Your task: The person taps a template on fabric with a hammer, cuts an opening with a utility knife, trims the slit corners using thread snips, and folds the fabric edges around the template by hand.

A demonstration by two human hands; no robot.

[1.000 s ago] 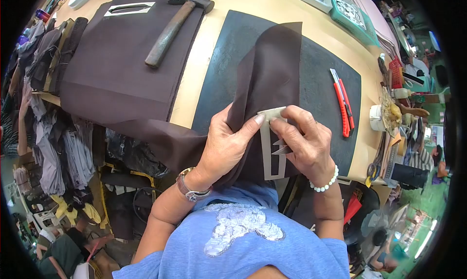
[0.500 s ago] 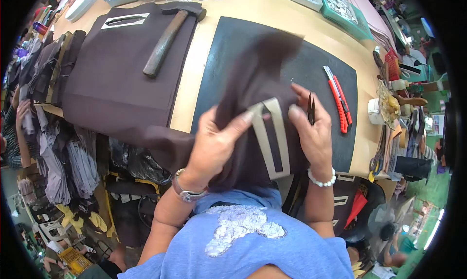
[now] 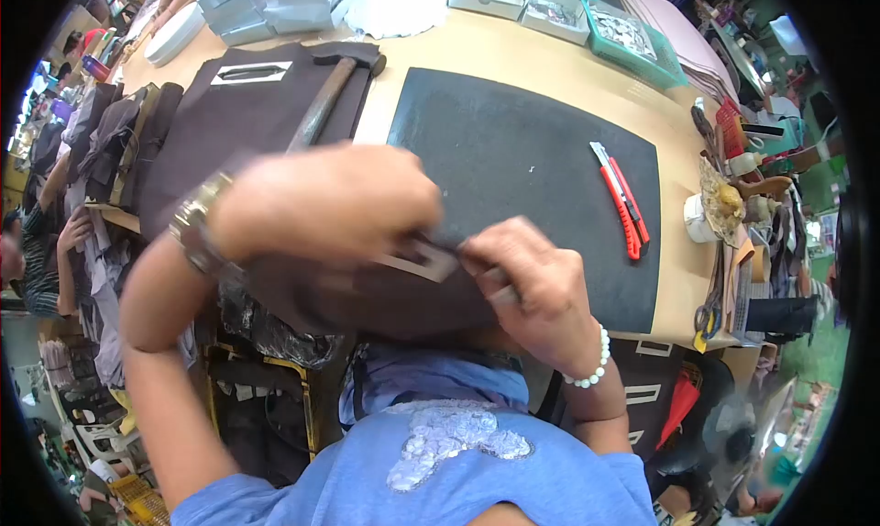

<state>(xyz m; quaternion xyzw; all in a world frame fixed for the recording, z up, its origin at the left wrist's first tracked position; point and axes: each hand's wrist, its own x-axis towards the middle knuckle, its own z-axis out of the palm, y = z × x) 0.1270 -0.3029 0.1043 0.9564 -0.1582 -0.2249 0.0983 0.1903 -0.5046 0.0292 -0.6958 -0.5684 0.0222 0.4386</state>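
Note:
A dark brown fabric panel hangs over the table's near edge, partly blurred. Its pale rectangular frame around a slit shows between my hands. My left hand, wearing a watch, is closed on the fabric at the left of the frame; motion smears its fingertips. My right hand, with a bead bracelet, pinches the fabric at the frame's right end. I cannot make out the black pointed tool in that hand now. Beyond my hands lies a black mat with a red utility knife on it.
At left, a hammer rests on stacked brown panels. Boxes and a green basket of small parts line the back. Scissors and a white cup are at right. Another person's hand is at far left.
My left hand has risen and turned over, swinging left with the fabric. My right hand has moved down and left, its fingers closing in. The panel has come off the mat toward me.

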